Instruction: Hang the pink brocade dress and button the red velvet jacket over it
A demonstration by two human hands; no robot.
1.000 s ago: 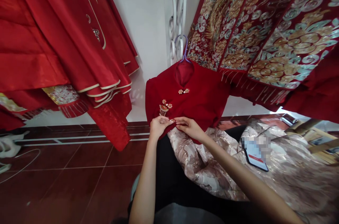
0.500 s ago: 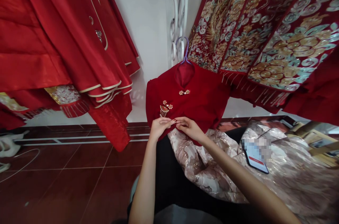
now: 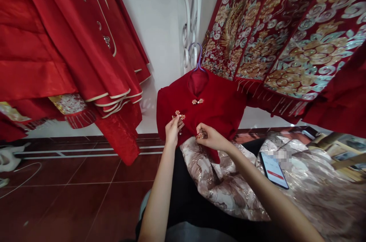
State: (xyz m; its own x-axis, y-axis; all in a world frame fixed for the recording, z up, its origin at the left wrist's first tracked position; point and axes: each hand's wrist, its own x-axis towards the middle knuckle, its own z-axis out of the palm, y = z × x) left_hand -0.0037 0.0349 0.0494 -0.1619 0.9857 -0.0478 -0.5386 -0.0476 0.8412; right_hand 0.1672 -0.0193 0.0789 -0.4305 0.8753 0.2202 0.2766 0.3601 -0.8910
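A small dark red garment (image 3: 217,104) hangs in front of me on a purple hanger (image 3: 197,55). A pearl clasp (image 3: 198,101) sits below its collar. My left hand (image 3: 173,130) reaches up to a gold and pearl ornament (image 3: 178,115) on the garment's left chest, fingers pinched at it. My right hand (image 3: 210,138) is closed on a small gold and pearl clasp (image 3: 199,135) lower on the front. The garment's lower edge lies against pale brocade cloth (image 3: 228,181) across my lap.
Red robes with cream trim (image 3: 71,55) hang at the left. Heavily embroidered red and gold panels (image 3: 286,32) hang at the upper right. A phone (image 3: 273,170) lies on the brocade cloth. Dark red floor tiles (image 3: 71,196) and a white cable (image 3: 20,177) lie at the left.
My hands were pinched together at one spot on the garment's front. Now they have parted: the left has risen to the chest ornament, the right has moved slightly right and holds a clasp.
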